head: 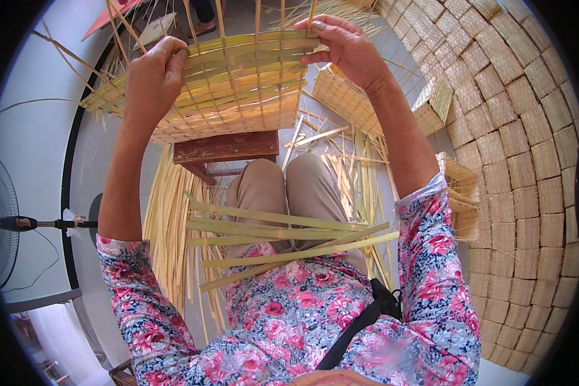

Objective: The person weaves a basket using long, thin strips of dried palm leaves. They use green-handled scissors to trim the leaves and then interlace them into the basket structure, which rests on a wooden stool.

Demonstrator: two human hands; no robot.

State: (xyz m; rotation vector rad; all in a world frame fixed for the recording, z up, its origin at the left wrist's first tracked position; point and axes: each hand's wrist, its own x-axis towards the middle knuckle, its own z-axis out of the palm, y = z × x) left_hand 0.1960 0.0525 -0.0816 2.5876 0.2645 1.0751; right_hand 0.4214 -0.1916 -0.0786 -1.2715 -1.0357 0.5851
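Note:
A partly woven basket of flat bamboo-like strips [243,91] rests on a small red-brown wooden stool [227,146] in front of my knees. Bare upright stakes rise past its upper edge. My left hand [154,79] pinches that edge on the left, thumb and curled fingers around the greenish upper strips. At the right corner, my right hand [345,50] has its thumb and fingers about the end of the top strips and a stake. Its lower fingers are partly spread. Several loose green strips [280,234] lie across my lap.
Long pale strips [166,212] cover the floor on the left, with scattered strips [347,173] right of my knees. Woven pieces [347,99] and a woven box [432,106] lie beyond. Stacked woven boxes [516,193] line the right. A fan [2,219] stands left; a person's foot [202,29] shows ahead.

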